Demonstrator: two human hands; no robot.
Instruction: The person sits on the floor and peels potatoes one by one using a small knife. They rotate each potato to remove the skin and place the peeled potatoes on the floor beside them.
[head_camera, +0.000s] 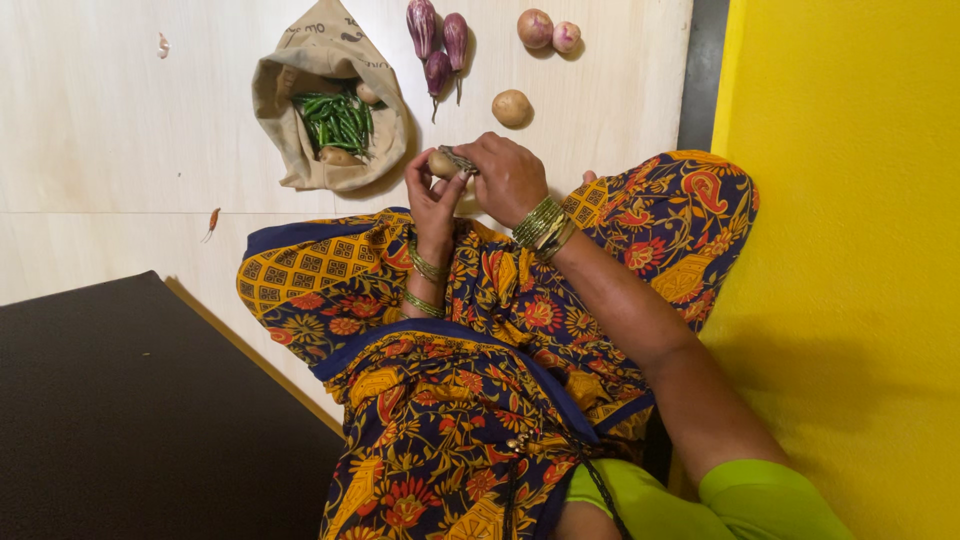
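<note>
My left hand (432, 195) is closed around a small pale potato (442, 164), held above my lap. Against that potato, my right hand (510, 178) presses a small metal peeler (460, 160). Green bangles circle both wrists. I sit on the floor in a patterned blue, orange and yellow garment (470, 340). Just beyond my hands another potato (511, 107) lies loose on the pale floor.
A brown paper bag (290, 90) lies open, holding green chillies (338, 120) and a potato. Three purple aubergines (438, 45) and two round reddish vegetables (548, 32) lie further off. A red chilli (211, 222) lies left. A dark surface (120, 410) fills the lower left; a yellow wall (850, 250) stands right.
</note>
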